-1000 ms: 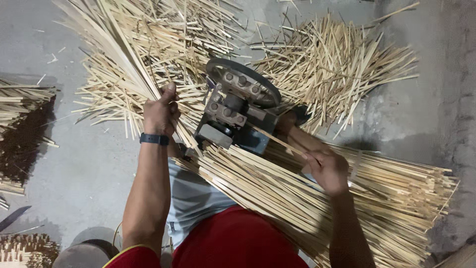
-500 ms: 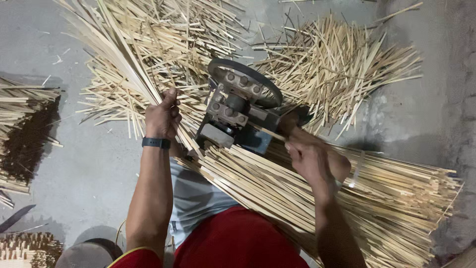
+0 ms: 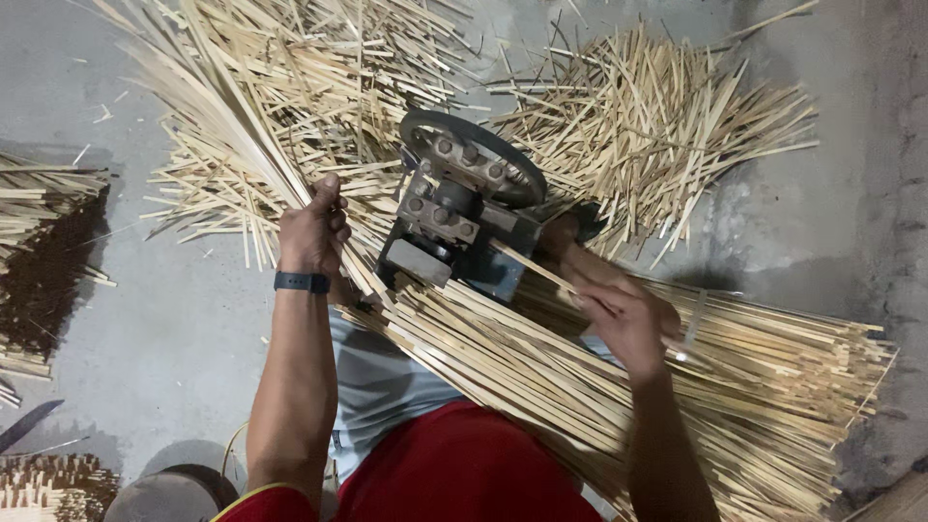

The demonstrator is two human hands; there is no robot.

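Left hand: the left hand (image 3: 311, 230) is clenched tight around a fan of long bamboo strips (image 3: 208, 116), which sweep up and away toward the far left corner of the floor; a dark wristband (image 3: 301, 282) sits just below it.
Right hand: the right hand (image 3: 626, 317) is pinched narrow on a single thin strip (image 3: 530, 269), fingers curled, with the strip slanting up to the machine.
Machine: a small grey metal device with a dark wheel (image 3: 471, 208) stands on the floor between the two hands, bolts showing on its face.
Bundle: a thick sheaf of strips (image 3: 754, 387) lies across the person's lap, running out to the right edge of the floor, under the right hand.
Piles: loose cut strips (image 3: 667, 126) are heaped beyond the machine, toward the far edge.
Floor: bare grey concrete (image 3: 155, 329), with a darker stack of sticks (image 3: 39, 251) at its left edge.
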